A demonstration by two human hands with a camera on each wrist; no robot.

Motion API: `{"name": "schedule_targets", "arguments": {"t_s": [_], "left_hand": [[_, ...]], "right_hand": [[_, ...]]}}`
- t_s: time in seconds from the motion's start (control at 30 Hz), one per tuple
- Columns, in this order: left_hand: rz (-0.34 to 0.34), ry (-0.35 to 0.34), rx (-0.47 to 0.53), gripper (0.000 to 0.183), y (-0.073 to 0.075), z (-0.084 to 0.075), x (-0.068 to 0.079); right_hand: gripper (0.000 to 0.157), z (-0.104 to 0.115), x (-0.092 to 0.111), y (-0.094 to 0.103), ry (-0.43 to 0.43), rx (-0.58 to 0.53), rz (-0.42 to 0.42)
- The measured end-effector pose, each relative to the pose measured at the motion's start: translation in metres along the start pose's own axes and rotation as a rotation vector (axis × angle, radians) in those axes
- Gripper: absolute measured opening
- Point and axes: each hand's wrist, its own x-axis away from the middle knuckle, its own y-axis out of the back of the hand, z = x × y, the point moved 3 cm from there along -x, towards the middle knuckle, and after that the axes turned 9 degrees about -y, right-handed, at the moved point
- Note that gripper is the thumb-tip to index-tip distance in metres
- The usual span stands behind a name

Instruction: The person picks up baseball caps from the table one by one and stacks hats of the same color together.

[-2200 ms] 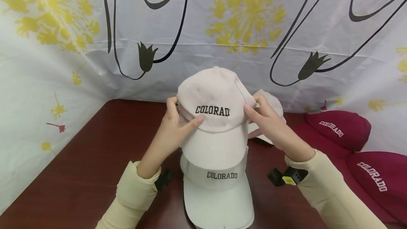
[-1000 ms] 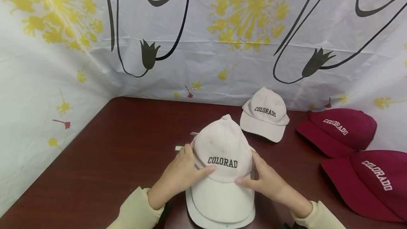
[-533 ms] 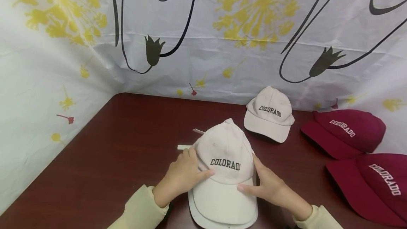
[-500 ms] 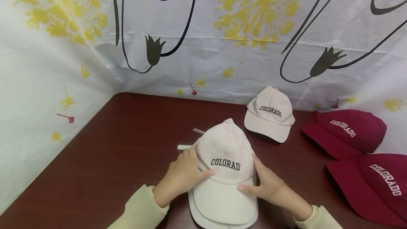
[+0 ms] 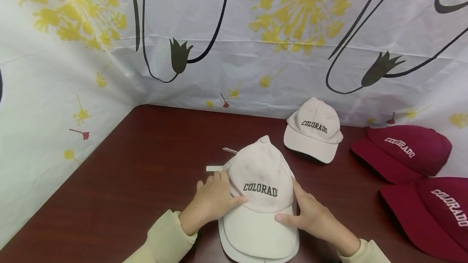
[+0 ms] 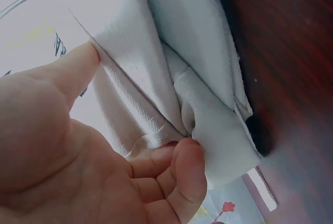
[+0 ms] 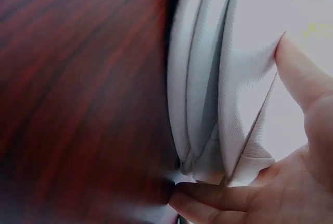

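In the head view, a cream baseball cap (image 5: 261, 173) with dark COLORADO lettering sits over another pale cap, whose brim (image 5: 228, 251) peeks out beneath. My left hand (image 5: 212, 198) grips its left side, thumb on the front near the lettering. On the other side my right hand (image 5: 312, 214) holds it, thumb at the brim's edge. The left wrist view shows curled fingertips (image 6: 188, 156) at the lower edge of the cap's fabric (image 6: 130, 41). Layered brims (image 7: 208, 67) appear in the right wrist view, with my right fingers (image 7: 208, 195) at the bottom edge near the tabletop.
Behind, another cream cap (image 5: 310, 131) stands on the dark red wooden table (image 5: 120, 182). Two maroon caps (image 5: 406, 149) lie at the right. White straps (image 5: 213, 169) stick out left of the stack. A patterned curtain (image 5: 226, 19) hangs at the back and left.
Both hands have lowered the held cap from above onto the pale cap beneath it. Over the last half second the hands stay nearly still, while the head view shifts slightly.
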Motion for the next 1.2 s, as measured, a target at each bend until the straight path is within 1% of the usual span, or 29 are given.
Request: {"name": "schedule_targets", "arguments": {"t_s": [0.13,0.23,0.4,0.5,0.67,0.8,0.97,1.07,1.13,1.2], "left_hand": [[-0.018,-0.015,-0.016,0.083,0.003,-0.002,0.0],[-0.046,-0.037,-0.014,0.083,0.007,-0.004,0.001],[-0.086,-0.062,-0.002,0.083,0.013,-0.006,0.002],[-0.113,-0.068,0.022,0.082,0.018,-0.007,0.001],[-0.191,-0.076,0.064,0.082,0.03,-0.011,-0.004],[-0.234,-0.124,0.045,0.083,0.041,-0.019,-0.012],[-0.259,-0.183,0.035,0.083,0.054,-0.034,-0.023],[-0.274,-0.214,0.029,0.082,0.058,-0.045,-0.03],[-0.278,-0.236,0.016,0.081,0.061,-0.053,-0.035],[-0.265,-0.25,0.002,0.082,0.062,-0.061,-0.041]], "right_hand": [[0.098,-0.001,0.0,0.003,-0.014,-0.039,0.002],[0.097,-0.002,0.002,0.007,-0.024,-0.072,0.007],[0.096,-0.004,0.005,0.017,-0.026,-0.071,0.006],[0.093,-0.006,0.006,0.026,-0.06,-0.077,0.007],[0.089,-0.011,0.009,0.039,-0.12,-0.077,0.009],[0.086,-0.014,0.013,0.049,-0.154,-0.09,0.008],[0.083,-0.019,0.018,0.062,-0.188,-0.11,-0.003],[0.082,-0.023,0.02,0.069,-0.205,-0.113,-0.008],[0.082,-0.025,0.022,0.073,-0.21,-0.114,-0.015],[0.081,-0.027,0.025,0.078,-0.222,-0.12,-0.014]]}}
